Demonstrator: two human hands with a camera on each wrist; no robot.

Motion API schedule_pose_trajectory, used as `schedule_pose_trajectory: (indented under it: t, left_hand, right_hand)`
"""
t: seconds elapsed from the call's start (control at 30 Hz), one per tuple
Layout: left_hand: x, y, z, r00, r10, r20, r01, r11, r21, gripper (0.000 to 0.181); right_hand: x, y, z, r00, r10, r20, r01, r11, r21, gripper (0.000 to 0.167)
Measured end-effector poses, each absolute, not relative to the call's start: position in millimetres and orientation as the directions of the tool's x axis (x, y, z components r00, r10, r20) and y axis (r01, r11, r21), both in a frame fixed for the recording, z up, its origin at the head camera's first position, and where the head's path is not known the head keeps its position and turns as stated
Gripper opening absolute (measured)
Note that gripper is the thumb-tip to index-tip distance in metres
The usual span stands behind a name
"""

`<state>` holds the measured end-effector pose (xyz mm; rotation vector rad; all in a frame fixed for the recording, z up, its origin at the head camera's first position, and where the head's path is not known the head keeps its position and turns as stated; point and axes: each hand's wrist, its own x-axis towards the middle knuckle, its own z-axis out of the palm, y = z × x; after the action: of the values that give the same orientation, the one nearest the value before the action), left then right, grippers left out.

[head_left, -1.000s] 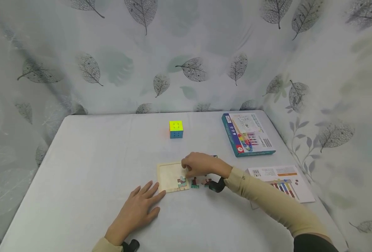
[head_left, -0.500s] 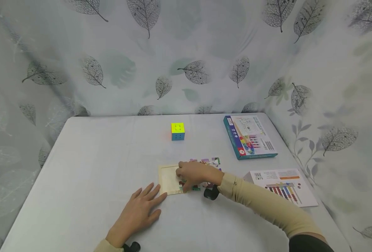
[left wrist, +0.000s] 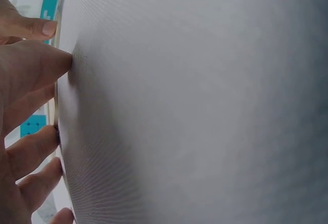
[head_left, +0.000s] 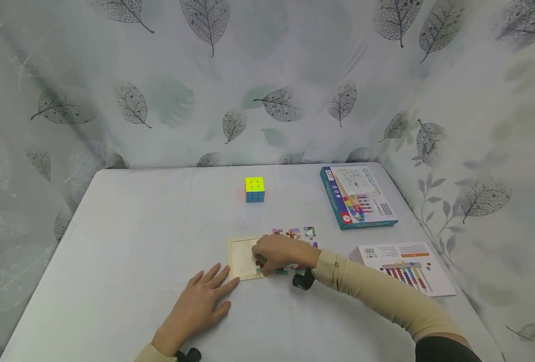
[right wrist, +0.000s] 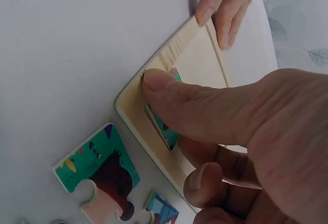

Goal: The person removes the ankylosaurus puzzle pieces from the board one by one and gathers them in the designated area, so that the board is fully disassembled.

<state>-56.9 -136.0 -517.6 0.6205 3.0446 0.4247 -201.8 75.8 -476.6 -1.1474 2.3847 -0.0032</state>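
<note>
A shallow wooden puzzle tray (head_left: 240, 256) lies flat on the white table. My right hand (head_left: 280, 251) is over its right side, fingers curled. In the right wrist view, its thumb (right wrist: 189, 101) reaches across the tray rim (right wrist: 134, 106) and partly covers a green puzzle piece (right wrist: 166, 131) inside the corner; the thumb and bent fingers are around this piece, with the exact contact hidden. My left hand (head_left: 195, 306) lies with fingers spread, its fingertips touching the tray's left edge. Loose puzzle pieces (head_left: 294, 233) lie right of the tray, partly behind my right hand.
A yellow-topped puzzle cube (head_left: 255, 190) stands behind the tray. On the right lie a teal-edged box (head_left: 360, 196) and a white box (head_left: 408, 266) with a xylophone-like picture. A large green-and-brown puzzle piece (right wrist: 102, 157) rests outside the tray corner.
My right hand has moved slightly left and down over the tray, uncovering the loose pieces behind it, then stays nearly still. The left hand keeps its place.
</note>
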Motion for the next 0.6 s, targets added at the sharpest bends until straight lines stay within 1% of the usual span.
schedule_pose_trajectory:
  t: [0.27, 0.5, 0.6]
  left_hand:
    - [-57.9, -136.7, -518.1, -0.92, 0.39, 0.045, 0.388, 0.884, 0.26, 0.047]
    - [-58.3, -137.2, -518.9, -0.918, 0.392, 0.052, 0.391, 0.88, 0.271, 0.047]
    - [-58.0, -137.2, -519.4, -0.92, 0.389, 0.044, 0.386, 0.882, 0.271, 0.047]
  right_hand:
    - [-201.3, 79.6, -475.6, -0.514, -0.759, -0.4, -0.759, 0.62, -0.201, 0.024]
    - [-203.2, 79.6, -475.2, -0.514, -0.753, -0.41, -0.728, 0.637, -0.256, 0.025]
    - [-204.4, 79.5, -474.3, -0.506, -0.753, -0.421, -0.705, 0.642, -0.301, 0.023]
